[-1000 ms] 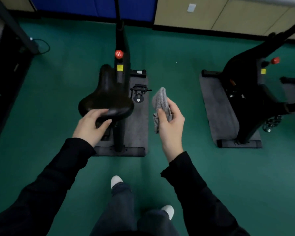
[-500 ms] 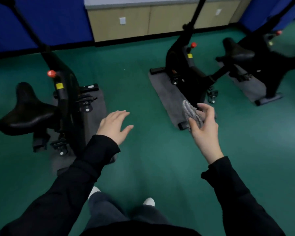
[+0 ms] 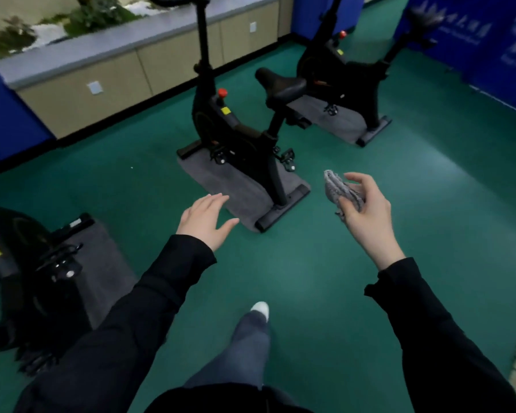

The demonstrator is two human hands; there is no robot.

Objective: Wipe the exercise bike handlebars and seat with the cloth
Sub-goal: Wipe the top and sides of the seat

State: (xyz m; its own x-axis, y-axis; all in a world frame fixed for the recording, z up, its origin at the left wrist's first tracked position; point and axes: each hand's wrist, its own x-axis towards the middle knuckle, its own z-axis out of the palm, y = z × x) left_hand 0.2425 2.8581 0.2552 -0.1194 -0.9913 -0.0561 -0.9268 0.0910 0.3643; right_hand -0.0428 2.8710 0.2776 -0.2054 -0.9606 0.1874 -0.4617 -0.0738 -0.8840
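Observation:
My right hand holds a bunched grey cloth in the air over the green floor. My left hand hovers with straight fingers and holds nothing. Ahead stands a black exercise bike on a grey mat, with its black seat to the right of its post; its handlebars are cut off at the top edge. Both hands are well short of that bike. At the left edge part of another black bike shows, its seat out of view.
A third black bike stands on a mat at the back right. Beige cabinets run along the far wall under a grey ledge, and blue panels line the right side. My leg and white shoe are below on the green floor.
The view has swung right, away from the first bike. My left hand has left that bike's seat and now hovers in the air. The cloth has stayed in my right hand.

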